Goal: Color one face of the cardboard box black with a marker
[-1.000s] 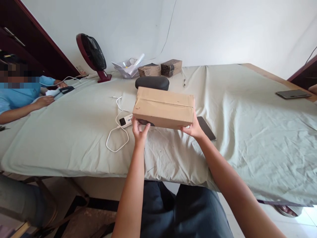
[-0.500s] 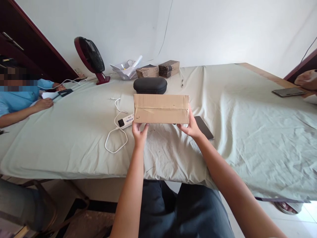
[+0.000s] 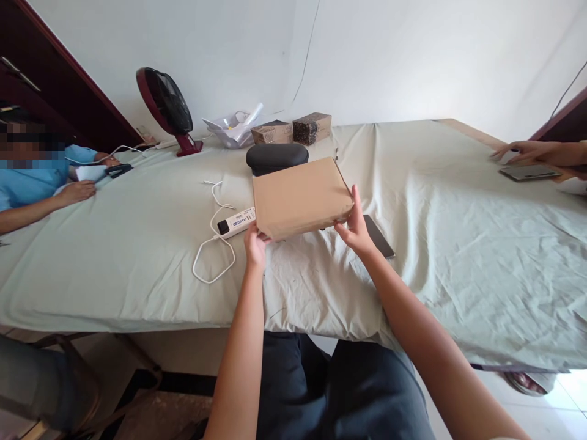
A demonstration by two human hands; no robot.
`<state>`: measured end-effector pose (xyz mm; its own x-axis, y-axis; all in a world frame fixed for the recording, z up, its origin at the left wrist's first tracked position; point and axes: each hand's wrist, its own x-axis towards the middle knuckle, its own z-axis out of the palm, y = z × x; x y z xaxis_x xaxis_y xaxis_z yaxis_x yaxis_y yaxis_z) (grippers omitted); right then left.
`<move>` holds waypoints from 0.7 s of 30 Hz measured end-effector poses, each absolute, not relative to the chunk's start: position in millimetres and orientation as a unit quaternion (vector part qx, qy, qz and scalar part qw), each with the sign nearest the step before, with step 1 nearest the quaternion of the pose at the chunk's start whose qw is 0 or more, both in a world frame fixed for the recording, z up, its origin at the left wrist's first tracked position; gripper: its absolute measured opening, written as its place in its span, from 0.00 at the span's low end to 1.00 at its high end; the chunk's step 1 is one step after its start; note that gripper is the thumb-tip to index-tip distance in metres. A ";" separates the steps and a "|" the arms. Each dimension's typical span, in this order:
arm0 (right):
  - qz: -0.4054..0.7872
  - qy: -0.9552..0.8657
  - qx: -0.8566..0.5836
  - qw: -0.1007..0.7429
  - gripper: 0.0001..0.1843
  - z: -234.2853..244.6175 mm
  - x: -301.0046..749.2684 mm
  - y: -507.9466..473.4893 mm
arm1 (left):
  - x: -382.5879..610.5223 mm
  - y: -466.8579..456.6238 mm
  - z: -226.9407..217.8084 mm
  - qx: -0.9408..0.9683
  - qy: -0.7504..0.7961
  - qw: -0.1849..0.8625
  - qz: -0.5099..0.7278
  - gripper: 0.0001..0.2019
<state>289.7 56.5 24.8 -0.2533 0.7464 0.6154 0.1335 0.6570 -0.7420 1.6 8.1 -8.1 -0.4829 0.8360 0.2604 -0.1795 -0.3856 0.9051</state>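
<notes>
Between the hands: cardboard box (image 3: 300, 195), tipped, seemingly clear of the surface (image 3: 137, 244).
Left hand (image 3: 255, 245): pinching its near left corner.
Right hand (image 3: 355, 229): gripping its near right corner.
Change: taped side faced the wearer before; now the broad plain face shows, so the box is mid-turn.
Contents: box shut, inside hidden.

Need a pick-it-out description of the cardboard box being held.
On the long table draped in a pale green sheet, look near the front edge. The left hand and right hand hold a flat cardboard box tilted above the cloth, before a black oval case. Unlike the two small printed cartons by the wall, it is plain brown and larger.
</notes>
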 end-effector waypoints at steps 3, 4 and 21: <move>0.255 -0.753 -0.275 0.541 0.46 23.7 289.4 53.9 | -1.3 8.2 -9.9 0.360 0.399 0.440 0.719 0.42; 0.252 -0.755 -0.267 0.544 0.41 24.2 288.6 52.2 | -3.2 8.6 -11.1 0.353 0.392 0.459 0.715 0.45; 0.323 -0.736 -0.274 0.529 0.57 26.1 285.5 49.6 | -8.4 9.5 -12.5 0.394 0.385 0.343 0.761 0.37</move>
<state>285.5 49.6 26.1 -0.2910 0.7447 0.6006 0.0613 0.6409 -0.7651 -8.4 9.5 -12.5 -0.4534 0.8258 0.3354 -0.2184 -0.4678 0.8564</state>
